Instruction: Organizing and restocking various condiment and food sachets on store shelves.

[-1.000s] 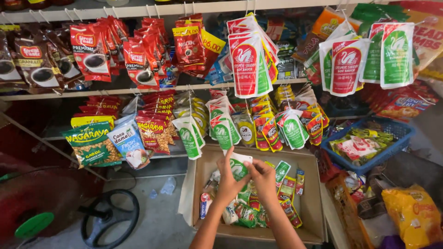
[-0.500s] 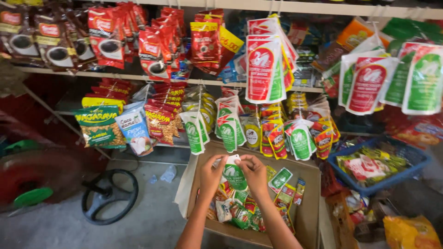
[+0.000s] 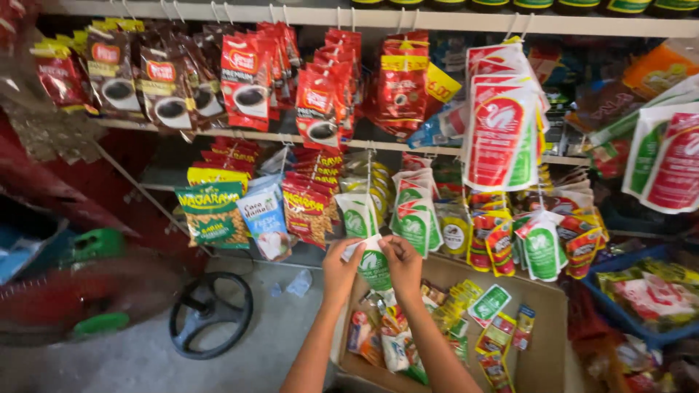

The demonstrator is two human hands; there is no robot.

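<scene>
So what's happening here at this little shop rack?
A person holds a small green-and-white sachet up with both hands: the left hand pinches its left edge and the right hand its right. It sits just under a hanging strip of matching sachets on the rack. Below the arms is an open cardboard box with more mixed packets lying in it. Coffee packs hang higher up.

The red blurred shape (image 3: 80, 291) at lower left is smearing beyond recognition; the brown cardboard box (image 3: 542, 349) is running off the bottom edge.
</scene>
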